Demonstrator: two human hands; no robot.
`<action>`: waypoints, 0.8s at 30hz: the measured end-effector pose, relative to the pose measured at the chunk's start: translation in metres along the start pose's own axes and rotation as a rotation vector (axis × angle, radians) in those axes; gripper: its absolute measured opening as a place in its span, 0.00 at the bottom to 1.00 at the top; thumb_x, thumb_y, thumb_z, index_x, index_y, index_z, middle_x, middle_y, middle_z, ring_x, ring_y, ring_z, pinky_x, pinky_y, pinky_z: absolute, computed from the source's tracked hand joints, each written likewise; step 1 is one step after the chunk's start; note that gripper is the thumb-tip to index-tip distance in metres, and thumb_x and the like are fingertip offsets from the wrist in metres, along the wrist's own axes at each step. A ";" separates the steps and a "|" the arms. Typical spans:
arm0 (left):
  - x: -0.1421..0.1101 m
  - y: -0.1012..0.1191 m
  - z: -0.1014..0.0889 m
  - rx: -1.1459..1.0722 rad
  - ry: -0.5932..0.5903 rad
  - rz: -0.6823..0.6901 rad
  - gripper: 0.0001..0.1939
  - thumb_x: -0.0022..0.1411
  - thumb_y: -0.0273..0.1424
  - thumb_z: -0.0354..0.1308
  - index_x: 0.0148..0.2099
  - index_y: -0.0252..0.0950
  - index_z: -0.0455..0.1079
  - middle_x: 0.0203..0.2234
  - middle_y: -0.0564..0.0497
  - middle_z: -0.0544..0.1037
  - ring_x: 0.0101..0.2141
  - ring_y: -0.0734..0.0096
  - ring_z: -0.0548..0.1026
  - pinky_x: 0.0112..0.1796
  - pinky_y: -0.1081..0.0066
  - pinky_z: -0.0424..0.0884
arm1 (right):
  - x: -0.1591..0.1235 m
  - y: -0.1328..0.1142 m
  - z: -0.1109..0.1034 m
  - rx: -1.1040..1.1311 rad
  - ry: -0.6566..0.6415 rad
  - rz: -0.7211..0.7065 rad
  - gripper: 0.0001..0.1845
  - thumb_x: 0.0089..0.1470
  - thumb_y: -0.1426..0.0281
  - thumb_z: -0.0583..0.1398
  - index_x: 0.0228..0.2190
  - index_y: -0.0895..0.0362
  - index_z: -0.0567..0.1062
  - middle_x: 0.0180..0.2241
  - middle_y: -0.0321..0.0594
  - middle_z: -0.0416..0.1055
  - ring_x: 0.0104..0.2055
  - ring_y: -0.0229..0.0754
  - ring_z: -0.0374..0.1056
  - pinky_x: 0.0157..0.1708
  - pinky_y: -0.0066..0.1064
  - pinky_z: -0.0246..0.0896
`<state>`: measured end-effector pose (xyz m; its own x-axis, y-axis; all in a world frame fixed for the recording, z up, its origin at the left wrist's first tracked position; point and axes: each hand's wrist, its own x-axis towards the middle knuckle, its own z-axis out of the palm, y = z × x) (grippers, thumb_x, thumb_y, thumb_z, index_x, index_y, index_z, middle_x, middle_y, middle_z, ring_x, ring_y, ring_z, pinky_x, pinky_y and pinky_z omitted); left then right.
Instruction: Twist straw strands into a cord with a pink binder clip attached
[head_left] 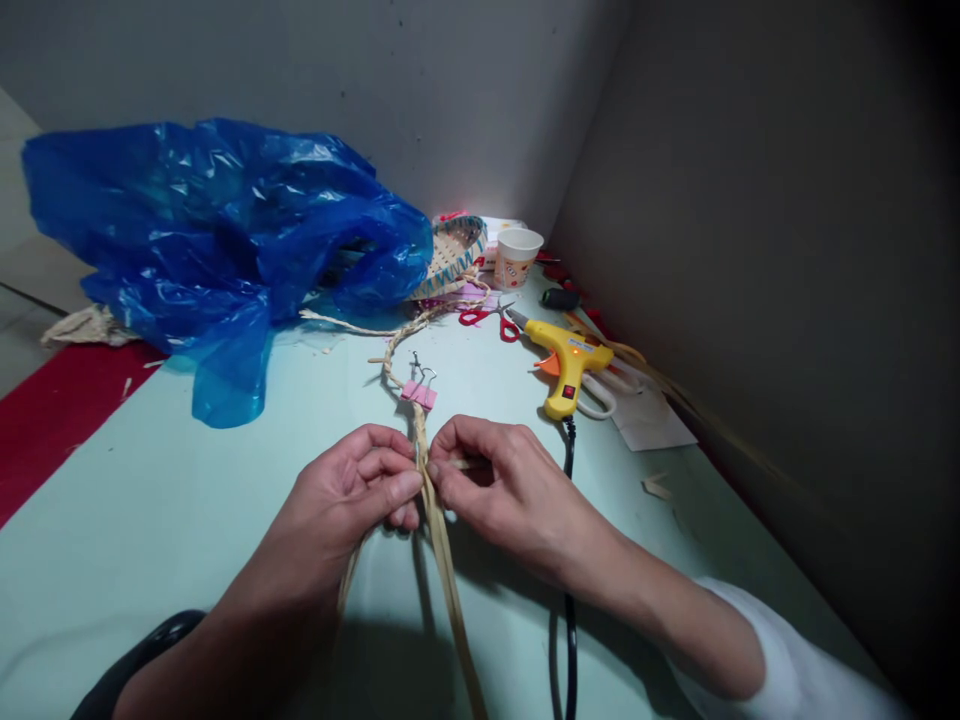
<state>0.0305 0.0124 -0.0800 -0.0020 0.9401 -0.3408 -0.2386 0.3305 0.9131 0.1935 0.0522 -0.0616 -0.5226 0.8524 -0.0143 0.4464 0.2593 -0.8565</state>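
Observation:
A braid of pale straw-like strips [420, 425] runs down the middle of the table, a pink binder clip [418, 395] gripping it just above my hands. My left hand [371, 480] pinches the braid's working end from the left, thumb against the fingers. From the other side my right hand [487, 475] pinches a strip, its thumb and forefinger closed near the braid. One long loose strip [444, 560] hangs toward me between the hands, and another trails below my left hand. Beyond the clip the finished braid curls back toward a woven basket [454, 250].
A yellow glue gun [568, 362] with a black cord lies right of the braid, beside red-handled scissors [491, 318] and white-handled scissors [600, 395]. A paper cup [517, 255] stands behind. A blue plastic bag [225, 220] fills the back left. Grey panels rise behind and at right.

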 end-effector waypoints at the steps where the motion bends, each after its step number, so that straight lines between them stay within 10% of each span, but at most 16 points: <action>1: 0.000 0.000 0.000 0.012 0.003 0.004 0.14 0.50 0.30 0.68 0.37 0.35 0.68 0.20 0.58 0.72 0.22 0.78 0.70 0.26 0.77 0.65 | 0.000 -0.001 0.001 0.003 0.012 0.004 0.05 0.52 0.74 0.54 0.26 0.57 0.68 0.21 0.31 0.64 0.23 0.32 0.57 0.25 0.25 0.48; 7: 0.000 0.006 -0.003 0.018 -0.075 -0.095 0.13 0.51 0.33 0.67 0.38 0.33 0.71 0.20 0.55 0.71 0.20 0.79 0.67 0.24 0.78 0.62 | -0.003 -0.001 0.007 -0.056 0.096 -0.065 0.03 0.53 0.72 0.55 0.27 0.56 0.65 0.20 0.29 0.62 0.21 0.32 0.54 0.24 0.25 0.47; 13: -0.005 0.014 0.000 0.139 -0.077 -0.179 0.12 0.56 0.38 0.64 0.33 0.35 0.69 0.14 0.64 0.55 0.13 0.88 0.46 0.16 0.80 0.38 | -0.005 0.005 0.012 -0.127 0.093 -0.132 0.06 0.58 0.69 0.54 0.29 0.56 0.64 0.23 0.31 0.62 0.23 0.33 0.54 0.25 0.26 0.46; 24: -0.002 0.015 -0.002 0.106 -0.163 -0.222 0.17 0.53 0.43 0.65 0.31 0.36 0.64 0.15 0.65 0.49 0.16 0.86 0.41 0.16 0.79 0.38 | -0.004 0.002 0.017 -0.012 0.124 -0.030 0.04 0.56 0.71 0.54 0.28 0.55 0.63 0.22 0.29 0.61 0.23 0.32 0.53 0.25 0.25 0.48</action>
<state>0.0247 0.0152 -0.0661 0.1972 0.8417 -0.5026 -0.1133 0.5288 0.8411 0.1844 0.0422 -0.0719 -0.4424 0.8936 0.0758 0.4406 0.2902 -0.8495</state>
